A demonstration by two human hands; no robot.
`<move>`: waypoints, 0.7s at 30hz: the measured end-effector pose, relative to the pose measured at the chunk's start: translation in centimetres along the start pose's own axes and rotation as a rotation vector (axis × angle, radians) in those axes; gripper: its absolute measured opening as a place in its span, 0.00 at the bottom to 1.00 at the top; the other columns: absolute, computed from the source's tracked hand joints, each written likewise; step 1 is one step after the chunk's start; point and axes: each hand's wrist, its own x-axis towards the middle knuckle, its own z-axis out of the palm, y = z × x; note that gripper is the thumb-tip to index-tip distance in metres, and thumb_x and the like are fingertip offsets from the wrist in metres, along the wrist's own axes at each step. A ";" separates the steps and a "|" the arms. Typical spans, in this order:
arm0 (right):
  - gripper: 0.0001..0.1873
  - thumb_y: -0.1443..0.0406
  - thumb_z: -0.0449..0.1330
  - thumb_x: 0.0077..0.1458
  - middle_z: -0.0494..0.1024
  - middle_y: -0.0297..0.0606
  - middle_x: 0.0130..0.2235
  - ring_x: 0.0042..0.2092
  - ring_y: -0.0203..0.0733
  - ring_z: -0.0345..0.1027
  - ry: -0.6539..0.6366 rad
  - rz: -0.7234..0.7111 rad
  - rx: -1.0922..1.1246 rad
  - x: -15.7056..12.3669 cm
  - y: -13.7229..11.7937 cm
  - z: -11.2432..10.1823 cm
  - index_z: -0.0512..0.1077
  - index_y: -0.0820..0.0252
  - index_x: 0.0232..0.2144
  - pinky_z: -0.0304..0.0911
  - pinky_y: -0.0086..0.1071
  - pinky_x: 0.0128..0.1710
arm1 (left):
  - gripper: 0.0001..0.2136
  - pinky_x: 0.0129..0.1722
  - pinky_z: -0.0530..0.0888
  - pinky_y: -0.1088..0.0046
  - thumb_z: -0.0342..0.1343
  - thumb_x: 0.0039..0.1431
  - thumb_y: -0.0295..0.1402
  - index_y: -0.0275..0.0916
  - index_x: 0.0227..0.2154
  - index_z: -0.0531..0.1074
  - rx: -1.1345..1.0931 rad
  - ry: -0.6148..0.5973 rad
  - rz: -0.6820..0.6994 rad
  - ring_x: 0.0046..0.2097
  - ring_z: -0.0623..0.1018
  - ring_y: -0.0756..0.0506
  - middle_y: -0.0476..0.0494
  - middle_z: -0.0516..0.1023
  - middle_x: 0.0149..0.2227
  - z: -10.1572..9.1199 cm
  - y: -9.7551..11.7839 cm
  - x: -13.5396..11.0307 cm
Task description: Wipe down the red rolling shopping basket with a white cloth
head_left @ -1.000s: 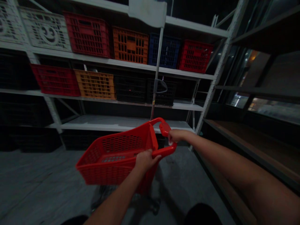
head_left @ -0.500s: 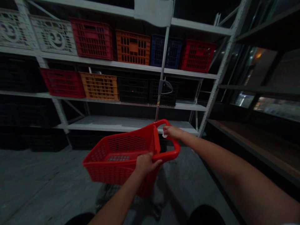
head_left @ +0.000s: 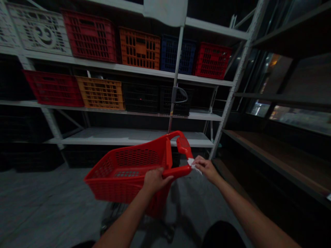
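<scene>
A red plastic shopping basket cart (head_left: 124,172) stands tilted in front of me on the grey floor. My left hand (head_left: 154,179) is closed around the near rim of the basket, where the red handle loop (head_left: 184,148) joins it. My right hand (head_left: 205,167) pinches a small white cloth or wipe (head_left: 191,163) against the lower right end of that handle.
White metal shelving (head_left: 129,137) spans the back, carrying red (head_left: 89,36), orange (head_left: 139,48), blue (head_left: 172,53) and black crates (head_left: 141,98). A grey upright post (head_left: 176,79) stands behind the cart. Dark wooden shelves (head_left: 271,155) run along the right.
My right hand has slid down the handle loop from its top to its lower right end, still holding the white wipe. My left hand has kept its grip on the basket.
</scene>
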 end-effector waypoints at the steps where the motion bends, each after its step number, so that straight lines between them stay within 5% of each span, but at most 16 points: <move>1: 0.10 0.62 0.55 0.49 0.69 0.37 0.31 0.36 0.40 0.64 0.095 0.008 0.018 0.0 0.6 0.5 0.73 0.61 0.28 0.59 0.33 0.39 | 0.35 0.36 0.67 0.68 0.33 0.45 0.62 0.43 0.45 0.67 -0.003 -0.002 0.008 0.37 0.75 0.40 0.39 0.77 0.34 0.1 -0.1 0.1; 8: 0.14 0.58 0.55 0.44 0.72 0.38 0.31 0.33 0.39 0.64 0.587 0.242 0.263 3.7 4.0 4.4 0.69 0.63 0.30 0.60 0.32 0.35 | 0.34 0.37 0.67 0.71 0.35 0.46 0.62 0.42 0.42 0.69 0.001 -0.028 0.008 0.38 0.75 0.42 0.41 0.77 0.34 0.1 -0.7 0.4; 12: 0.16 0.56 0.54 0.47 0.70 0.34 0.30 0.28 0.33 0.62 0.870 0.303 0.508 0.7 2.8 8.9 0.65 0.62 0.34 0.59 0.26 0.28 | 0.31 0.39 0.66 0.72 0.37 0.47 0.60 0.42 0.43 0.68 0.004 -0.030 0.015 0.41 0.74 0.43 0.41 0.77 0.35 0.1 -1.0 0.8; 16: 0.13 0.58 0.52 0.51 0.66 0.30 0.26 0.22 0.29 0.57 0.886 0.302 0.478 -3.1 0.3 12.9 0.64 0.61 0.35 0.54 0.23 0.22 | 0.30 0.38 0.66 0.72 0.37 0.48 0.59 0.43 0.41 0.69 0.029 -0.019 0.025 0.39 0.75 0.43 0.42 0.77 0.35 0.2 -1.3 1.3; 21: 0.09 0.61 0.51 0.51 0.65 0.36 0.34 0.31 0.34 0.62 0.933 0.218 0.223 -3.6 -1.4 15.0 0.66 0.61 0.33 0.59 0.27 0.29 | 0.30 0.36 0.66 0.73 0.38 0.47 0.59 0.41 0.39 0.70 0.045 -0.022 0.003 0.38 0.75 0.42 0.42 0.77 0.34 -0.2 -1.3 1.5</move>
